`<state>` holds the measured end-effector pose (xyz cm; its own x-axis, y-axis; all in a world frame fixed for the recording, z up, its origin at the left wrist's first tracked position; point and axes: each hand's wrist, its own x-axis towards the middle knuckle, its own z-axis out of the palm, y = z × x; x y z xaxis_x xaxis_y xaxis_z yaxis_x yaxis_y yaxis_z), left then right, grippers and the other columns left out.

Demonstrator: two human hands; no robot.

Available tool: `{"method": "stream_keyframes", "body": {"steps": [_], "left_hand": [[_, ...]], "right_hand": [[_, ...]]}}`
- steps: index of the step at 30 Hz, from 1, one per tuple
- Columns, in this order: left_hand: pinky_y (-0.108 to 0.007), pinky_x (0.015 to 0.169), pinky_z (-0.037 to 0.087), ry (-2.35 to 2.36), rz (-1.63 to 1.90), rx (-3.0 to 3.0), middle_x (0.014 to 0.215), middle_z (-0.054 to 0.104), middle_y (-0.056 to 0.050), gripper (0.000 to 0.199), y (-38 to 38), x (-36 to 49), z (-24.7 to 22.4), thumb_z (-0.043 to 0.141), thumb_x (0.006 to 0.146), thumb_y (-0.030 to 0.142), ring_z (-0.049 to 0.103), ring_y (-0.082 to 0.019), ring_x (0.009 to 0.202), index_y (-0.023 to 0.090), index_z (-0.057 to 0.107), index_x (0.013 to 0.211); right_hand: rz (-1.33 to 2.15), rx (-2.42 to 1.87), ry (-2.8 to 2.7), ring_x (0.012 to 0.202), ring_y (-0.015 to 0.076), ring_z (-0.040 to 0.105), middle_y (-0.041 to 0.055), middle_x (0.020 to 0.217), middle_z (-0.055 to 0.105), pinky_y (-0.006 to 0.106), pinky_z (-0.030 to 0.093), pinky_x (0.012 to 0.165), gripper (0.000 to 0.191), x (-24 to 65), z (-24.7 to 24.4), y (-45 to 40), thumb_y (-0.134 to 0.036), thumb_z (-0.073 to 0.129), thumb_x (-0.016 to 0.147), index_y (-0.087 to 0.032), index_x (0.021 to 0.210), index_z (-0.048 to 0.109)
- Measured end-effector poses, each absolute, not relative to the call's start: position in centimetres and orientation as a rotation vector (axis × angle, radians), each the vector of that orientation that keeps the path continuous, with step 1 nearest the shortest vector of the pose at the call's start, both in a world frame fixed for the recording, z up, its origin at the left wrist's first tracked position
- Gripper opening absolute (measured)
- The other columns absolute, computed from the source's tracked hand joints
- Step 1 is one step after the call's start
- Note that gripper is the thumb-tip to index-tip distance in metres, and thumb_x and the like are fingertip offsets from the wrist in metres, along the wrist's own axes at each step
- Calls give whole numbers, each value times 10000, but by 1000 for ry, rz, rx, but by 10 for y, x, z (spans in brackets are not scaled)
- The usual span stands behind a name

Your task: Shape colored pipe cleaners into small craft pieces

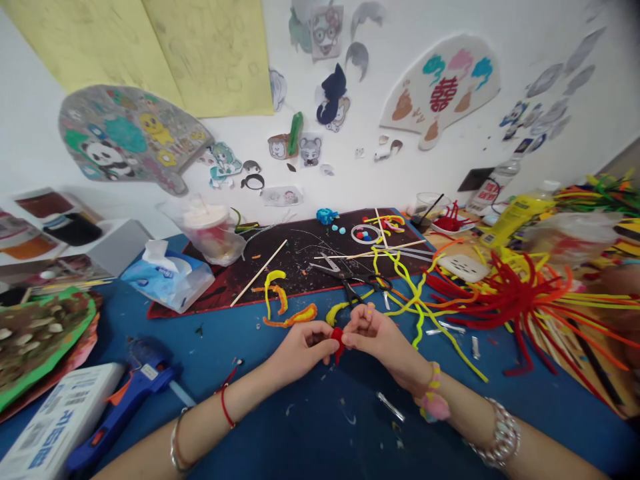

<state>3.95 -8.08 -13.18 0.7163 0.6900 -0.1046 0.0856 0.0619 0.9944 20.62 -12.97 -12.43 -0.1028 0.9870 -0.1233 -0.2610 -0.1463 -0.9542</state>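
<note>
**Item:** one short piece of red chenille pipe cleaner (338,341), fuzzy and bunched into a small tight wad, with a narrow end hanging downward (most of its shape is hidden by the fingers).

**Location:** between the two hands, over the blue work surface (320,427), just in front of a black cutting mat (300,257) flecked with scraps.

**Hands:** together. The left hand (300,350) and the right hand (367,330) meet at the fingertips, both pinching the red piece. A red string (225,405) circles the left wrist, and a pink-and-yellow pipe-cleaner band (433,400) sits on the right wrist.

**Nearby:**
- A yellow pipe cleaner (337,311) lies just beyond the right hand.
- Black-handled scissors (345,280) rest open on the mat, crossed by a long, wavy yellow-green pipe cleaner (407,293) nearby.
- An orange-and-yellow pipe-cleaner strip (290,319) lies at the mat's front edge.
- A large splay of red and orange pipe cleaners (515,300) spreads to the right (a loose heap, well apart from the hands).
- A blue hot glue gun (120,413) lies at lower left, and a tissue box (167,277) sits beside the mat.
</note>
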Motion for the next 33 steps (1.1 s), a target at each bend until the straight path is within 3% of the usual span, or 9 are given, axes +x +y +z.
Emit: {"method": "stream_keyframes", "body": {"steps": [5,14,20,26,33], "left_hand": [[-193,513,343,634,484,1410,651,571,3,177,-80,36,-127,583,742,292,482,-68,526,116,589,734],[-235,629,375,631,535,1369,647,584,6,183,-77,36,-122,615,725,310,512,-102,623,127,604,724],[-220,596,354,576,481,1401,641,561,10,230,-78,32,-124,592,744,345,484,-96,608,124,590,680],[-251,705,386,531,519,1366,803,595,-8,201,-79,36,-124,638,708,295,533,-117,734,150,569,830],[-222,577,407,631,502,1424,728,605,-18,190,-82,40,-132,608,727,308,521,-81,560,131,550,762]], "right_hand": [[1659,-933,-876,582,62,485,-61,645,528,215,387,618,352,206,-128,-129,-183,704,643,-193,746,368],[1688,-881,-853,665,79,520,-40,726,546,251,399,700,330,208,-124,-129,-150,684,665,-193,823,398],[1862,-749,-804,597,71,502,-50,679,526,225,386,615,347,208,-126,-129,-146,689,656,-200,834,396],[1742,-739,-789,658,82,515,-34,721,544,238,396,668,296,209,-124,-127,-159,673,680,-197,853,436],[1611,-987,-971,644,80,514,-18,735,560,241,403,657,261,210,-125,-127,-230,658,707,-169,931,538]]}}
